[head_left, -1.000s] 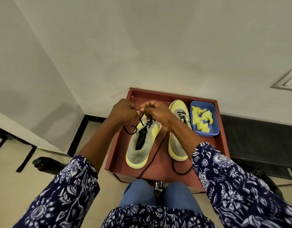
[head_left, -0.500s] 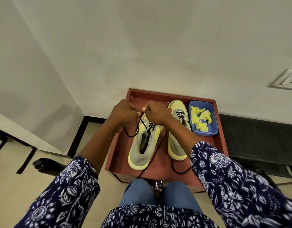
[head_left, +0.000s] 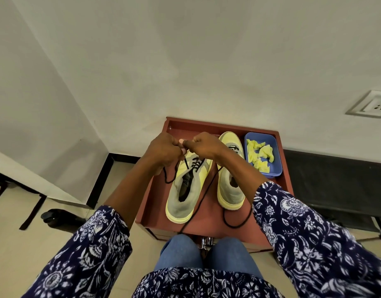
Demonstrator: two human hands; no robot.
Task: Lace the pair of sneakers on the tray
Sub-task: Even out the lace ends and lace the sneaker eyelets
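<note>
Two yellow and grey sneakers stand side by side on a red-brown tray (head_left: 155, 203). The left sneaker (head_left: 186, 190) has black lace through its front eyelets only. The right sneaker (head_left: 229, 186) is partly behind my right forearm. My left hand (head_left: 161, 150) and my right hand (head_left: 203, 145) meet above the left sneaker's toe, each with fingers curled round the black lace (head_left: 204, 195). One strand loops below my left hand; another trails down between the sneakers past the tray's front edge.
A blue tub (head_left: 263, 157) with crumpled yellow paper sits in the tray's back right corner. The tray stands against a white wall. A wall socket (head_left: 372, 105) is at the right. My knees (head_left: 206, 252) are just before the tray. A black object (head_left: 54, 216) lies on the floor at the left.
Both hands have risen and moved further from me, drawing the lace up from the left sneaker. The fists now touch each other.
</note>
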